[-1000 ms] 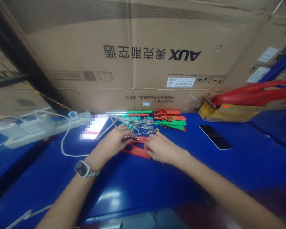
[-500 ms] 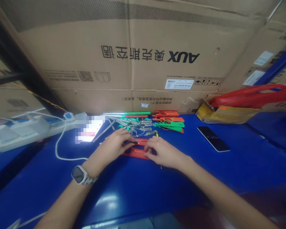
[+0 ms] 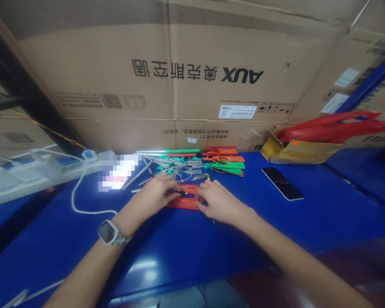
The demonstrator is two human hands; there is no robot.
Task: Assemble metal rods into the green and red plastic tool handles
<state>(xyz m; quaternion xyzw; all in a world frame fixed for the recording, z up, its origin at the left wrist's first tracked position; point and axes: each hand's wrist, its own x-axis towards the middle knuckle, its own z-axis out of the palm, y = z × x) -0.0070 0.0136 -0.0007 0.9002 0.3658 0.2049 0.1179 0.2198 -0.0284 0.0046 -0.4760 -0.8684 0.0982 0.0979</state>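
Note:
Two long orange plastic shell halves (image 3: 188, 202) lie side by side on the blue table (image 3: 179, 248), between my hands. At their left end, my left hand (image 3: 158, 191) pinches a small dark piece with a light tip just over the shells. My right hand (image 3: 220, 200) curls in at the right end, its fingertips touching the shells and pressed together; whatever they hold is hidden. A thin pale end pokes out below that hand. Close behind lies a loose pile of metal rods, wires and small green parts (image 3: 170, 164).
At the back are more orange shells (image 3: 220, 154) and green shells (image 3: 229, 166). A phone (image 3: 282, 184) lies to the right, before a yellow box (image 3: 303, 152) with a red bag (image 3: 333, 127). To the left are a lit screen (image 3: 128, 164), a white power strip (image 3: 48, 176) and a cable (image 3: 73, 192).
The whole view has shifted slightly. Both hands stay at the orange shells, with only small finger movements, and the dark piece remains at my left fingertips.

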